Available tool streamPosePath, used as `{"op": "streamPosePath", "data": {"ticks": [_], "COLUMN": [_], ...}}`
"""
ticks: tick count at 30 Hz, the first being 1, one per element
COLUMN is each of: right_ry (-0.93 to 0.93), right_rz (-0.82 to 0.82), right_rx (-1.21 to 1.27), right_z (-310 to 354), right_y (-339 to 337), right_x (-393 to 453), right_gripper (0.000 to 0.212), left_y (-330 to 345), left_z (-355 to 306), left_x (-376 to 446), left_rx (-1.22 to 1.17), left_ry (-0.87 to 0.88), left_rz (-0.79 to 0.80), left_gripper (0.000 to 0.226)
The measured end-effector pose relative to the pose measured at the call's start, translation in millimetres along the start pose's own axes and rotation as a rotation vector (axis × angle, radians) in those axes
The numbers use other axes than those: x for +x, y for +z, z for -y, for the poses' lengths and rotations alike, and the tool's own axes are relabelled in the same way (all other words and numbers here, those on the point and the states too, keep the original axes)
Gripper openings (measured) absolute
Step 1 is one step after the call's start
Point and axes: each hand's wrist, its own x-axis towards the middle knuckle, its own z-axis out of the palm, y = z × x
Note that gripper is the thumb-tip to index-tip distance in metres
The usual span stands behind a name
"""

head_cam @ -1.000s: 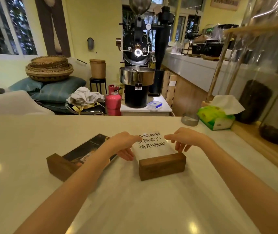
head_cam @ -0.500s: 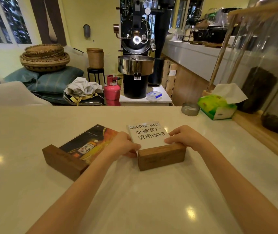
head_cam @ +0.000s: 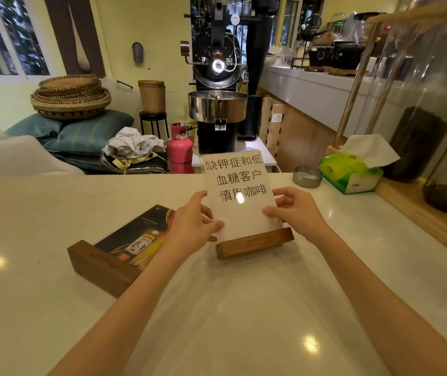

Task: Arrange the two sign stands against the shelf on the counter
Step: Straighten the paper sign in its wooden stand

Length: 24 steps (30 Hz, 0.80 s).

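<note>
A white sign stand (head_cam: pixel 237 183) with black Chinese text stands tilted up on its wooden base (head_cam: pixel 255 244), mid-counter. My left hand (head_cam: pixel 192 226) grips its left edge and my right hand (head_cam: pixel 294 210) grips its right edge. To the left, a second sign stand (head_cam: pixel 135 234) with a dark whisky picture lies flat on the counter, its wooden base (head_cam: pixel 100 267) toward me. The wooden shelf (head_cam: pixel 420 213) runs along the counter's right side.
A green tissue box (head_cam: pixel 351 169) and a small metal ashtray (head_cam: pixel 307 177) sit at the counter's far right, by the shelf. Big glass jars (head_cam: pixel 418 142) of dark beans stand on the shelf. Beyond the white counter (head_cam: pixel 54 213) are a coffee roaster and a pink gas cylinder.
The white sign stand lay flat on the counter; both hands closed on its edges and raised the panel upright. The whisky sign stand has not moved.
</note>
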Motion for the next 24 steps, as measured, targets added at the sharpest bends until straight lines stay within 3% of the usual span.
{"op": "streamPosePath", "data": {"ticks": [11,15,24], "right_ry": [-0.067,-0.084,-0.079], "right_rz": [-0.036,-0.017,0.070], "right_rx": [0.069,0.070,-0.012], "right_z": [7,8,9], "right_y": [-7,-12,-25], "right_x": [-6,-8,-14], "right_gripper": [0.038,0.037,0.048], "left_y": [1,1,-2], "left_z": [-2,-2,-7], "left_x": [-3,-4,-11], "left_rx": [0.145,0.189,0.329], "left_ry": [0.236,0.267,0.312], "left_rz": [-0.064,-0.028,0.124], "left_gripper": [0.071,0.048,0.037]}}
